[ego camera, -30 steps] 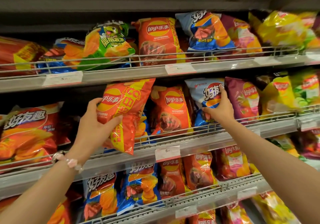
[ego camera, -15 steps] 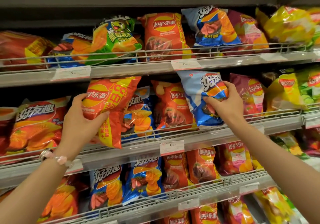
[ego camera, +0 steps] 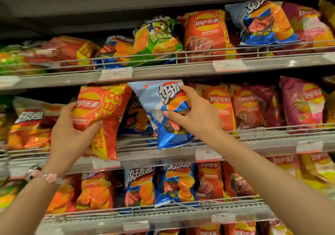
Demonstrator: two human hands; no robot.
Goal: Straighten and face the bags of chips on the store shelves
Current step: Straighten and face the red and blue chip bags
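Currently my left hand (ego camera: 69, 135) grips an orange-red Lay's bag (ego camera: 101, 118), thumb across its front, fingers curled behind its left edge; the bag tilts, its lower end hanging over the middle shelf (ego camera: 163, 157) rail. Just right of it, my right hand (ego camera: 196, 115) pinches a blue-and-white chip bag (ego camera: 159, 111), thumb pressed into its front, fingers over the top corner. That bag leans forward over the same rail, ahead of the shelved bags behind.
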